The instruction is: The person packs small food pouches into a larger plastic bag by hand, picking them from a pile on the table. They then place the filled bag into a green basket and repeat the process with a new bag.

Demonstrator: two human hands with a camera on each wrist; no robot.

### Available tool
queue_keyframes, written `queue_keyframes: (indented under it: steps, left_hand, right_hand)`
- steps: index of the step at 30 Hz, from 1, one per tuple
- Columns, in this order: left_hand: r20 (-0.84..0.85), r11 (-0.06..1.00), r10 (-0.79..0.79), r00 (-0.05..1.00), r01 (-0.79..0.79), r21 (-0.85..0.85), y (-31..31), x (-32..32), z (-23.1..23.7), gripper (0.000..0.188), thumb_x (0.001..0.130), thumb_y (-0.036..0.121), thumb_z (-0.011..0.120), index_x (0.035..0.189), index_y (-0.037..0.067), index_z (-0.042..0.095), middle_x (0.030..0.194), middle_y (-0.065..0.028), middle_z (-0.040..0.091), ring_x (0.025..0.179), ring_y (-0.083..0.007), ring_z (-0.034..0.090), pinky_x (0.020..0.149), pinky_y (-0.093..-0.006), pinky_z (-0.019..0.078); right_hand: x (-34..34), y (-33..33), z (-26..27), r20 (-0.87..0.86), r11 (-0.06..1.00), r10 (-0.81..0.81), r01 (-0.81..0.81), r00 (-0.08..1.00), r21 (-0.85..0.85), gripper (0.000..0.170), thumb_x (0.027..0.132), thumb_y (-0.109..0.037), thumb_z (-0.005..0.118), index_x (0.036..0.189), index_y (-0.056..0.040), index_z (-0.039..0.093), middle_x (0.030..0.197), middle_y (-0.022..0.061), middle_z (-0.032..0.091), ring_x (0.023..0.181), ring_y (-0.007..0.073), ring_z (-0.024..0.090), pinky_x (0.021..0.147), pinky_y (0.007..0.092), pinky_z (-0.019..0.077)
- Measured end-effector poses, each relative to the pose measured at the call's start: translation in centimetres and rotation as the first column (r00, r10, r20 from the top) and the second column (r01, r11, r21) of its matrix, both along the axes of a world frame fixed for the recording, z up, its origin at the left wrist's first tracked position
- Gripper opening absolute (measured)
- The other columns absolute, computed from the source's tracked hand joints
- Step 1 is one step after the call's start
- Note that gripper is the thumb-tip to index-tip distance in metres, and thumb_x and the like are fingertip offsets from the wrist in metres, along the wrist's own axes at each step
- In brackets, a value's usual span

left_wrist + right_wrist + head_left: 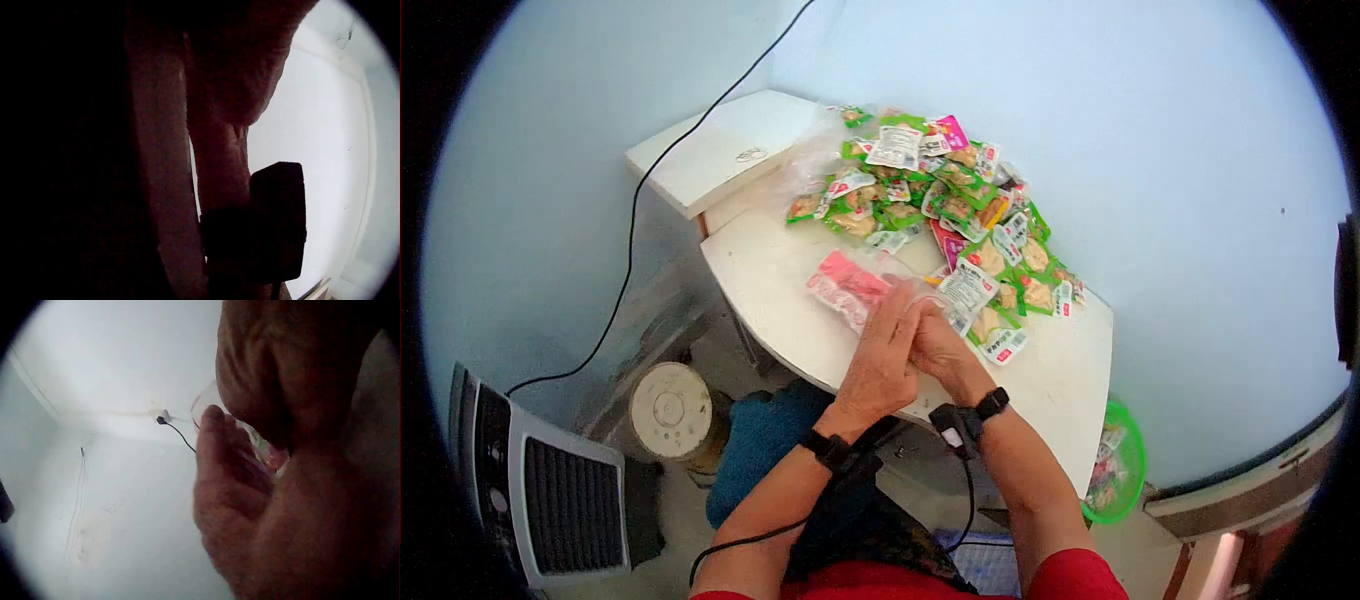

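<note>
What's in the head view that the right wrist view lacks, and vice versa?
Only the head view: the heap of packets spread over the white table, and the green basket beside it.

Only the right wrist view: a wall socket with a dark plug.

Both: parts of a hand, plastic packaging, a pale wall and a dark cable; whether it is the same cable, I cannot tell.
</note>
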State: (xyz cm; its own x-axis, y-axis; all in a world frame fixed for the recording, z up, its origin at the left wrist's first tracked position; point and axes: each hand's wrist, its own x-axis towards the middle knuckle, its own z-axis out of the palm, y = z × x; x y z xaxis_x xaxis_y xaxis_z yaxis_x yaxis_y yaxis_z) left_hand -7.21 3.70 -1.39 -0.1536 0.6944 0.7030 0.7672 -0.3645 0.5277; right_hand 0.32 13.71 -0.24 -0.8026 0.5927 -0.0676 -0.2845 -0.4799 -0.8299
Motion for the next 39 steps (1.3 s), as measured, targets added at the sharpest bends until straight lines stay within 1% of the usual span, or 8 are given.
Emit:
queue_keyframes:
  steps: [2,6,12,14,23,28,34,39]
  left_hand:
    - [0.032,1.0,-0.003,0.999,0.003,0.002,0.1,-0.1,0.1,0.074,0.069,-0.003,0.052,0.141,-0.004,0.036,0.151,-0.027,0.031,0.141,-0.044,0.028,0.118,-0.0528,0.0198]
    - [0.008,1.0,0.028,1.0,-0.028,-0.014,0.1,-0.1,0.1,0.074,0.07,-0.002,0.053,0.142,-0.004,0.036,0.151,-0.026,0.031,0.141,-0.0438,0.028,0.118,-0.054,0.0194]
    - [0.008,0.999,0.028,1.0,-0.028,0.022,0.2,-0.2,-0.1,0.075,0.07,-0.002,0.054,0.143,-0.003,0.035,0.151,-0.0256,0.031,0.142,-0.0434,0.028,0.118,-0.0544,0.0189]
    - [0.004,0.999,0.039,0.999,-0.039,0.028,0.2,-0.2,-0.1,0.075,0.07,-0.002,0.054,0.143,-0.004,0.035,0.151,-0.0257,0.031,0.142,-0.0433,0.028,0.118,-0.0544,0.0188]
    - [0.048,0.999,0.02,0.999,-0.022,0.039,0.1,-0.3,-0.7,0.077,0.069,-0.005,0.051,0.144,-0.002,0.035,0.152,-0.0257,0.03,0.141,-0.0433,0.029,0.116,-0.0563,0.0217]
    - [0.028,0.998,0.062,0.998,-0.062,0.004,0.0,-0.1,-0.1,0.076,0.067,-0.008,0.049,0.142,-0.004,0.036,0.15,-0.0275,0.032,0.14,-0.0445,0.031,0.116,-0.0518,0.0257]
    - [0.03,0.995,0.096,0.995,-0.096,0.012,0.3,-0.2,-0.3,0.075,0.066,-0.009,0.048,0.141,-0.006,0.036,0.149,-0.0287,0.033,0.138,-0.0451,0.033,0.115,-0.0482,0.0288]
    - [0.037,0.995,0.094,0.995,-0.095,0.022,0.4,-0.1,-0.3,0.075,0.067,-0.009,0.047,0.141,-0.006,0.036,0.149,-0.0284,0.033,0.138,-0.0442,0.034,0.115,-0.047,0.0301]
  right_hand:
    - [-0.9,-0.4,-1.2,0.125,0.967,-0.136,0.104,0.983,0.234,0.029,0.097,-0.015,0.058,0.121,0.0007,0.057,0.113,0.0099,0.062,0.1,0.0144,0.059,0.082,0.0313,0.0524]
    - [-0.2,1.7,-3.2,0.342,0.337,-0.292,-0.238,0.893,0.911,0.039,0.093,-0.016,0.062,0.126,0.0012,0.053,0.119,0.0151,0.06,0.104,0.0213,0.057,0.083,0.0365,0.0489]
    - [-0.4,1.2,-2.2,0.432,0.265,-0.32,-0.358,0.843,0.895,0.044,0.089,-0.016,0.062,0.129,0.0007,0.054,0.13,0.0227,0.056,0.115,0.0363,0.054,0.096,0.0431,0.0435]
    - [-0.4,1.3,-3.2,0.339,0.498,-0.242,-0.184,0.909,0.848,0.043,0.088,-0.017,0.063,0.127,0.0016,0.056,0.129,0.0233,0.056,0.113,0.0358,0.055,0.092,0.0438,0.0452]
    - [2.8,-1.4,3.8,0.334,0.609,-0.387,-0.033,0.859,0.792,0.02,0.086,-0.008,0.061,0.1,0.0054,0.064,0.089,0.0214,0.069,0.081,0.0344,0.068,0.069,0.0408,0.0541]
    - [6.1,1.8,2.9,0.116,-0.029,-0.815,-0.241,0.567,0.97,0.034,0.083,-0.023,0.069,0.108,-0.0001,0.065,0.109,0.019,0.065,0.101,0.037,0.062,0.086,0.0463,0.0502]
    - [6.4,2.2,0.5,0.016,-0.262,-0.827,-0.411,0.561,0.873,0.068,0.075,-0.034,0.078,0.126,0.0016,0.049,0.122,0.0264,0.051,0.107,0.0426,0.054,0.088,0.0479,0.0488]
    - [6.9,2.2,1.6,0.195,-0.108,-0.78,-0.435,0.595,0.894,0.071,0.074,-0.033,0.08,0.128,0.0006,0.047,0.123,0.0278,0.049,0.11,0.0425,0.054,0.088,0.0492,0.0492]
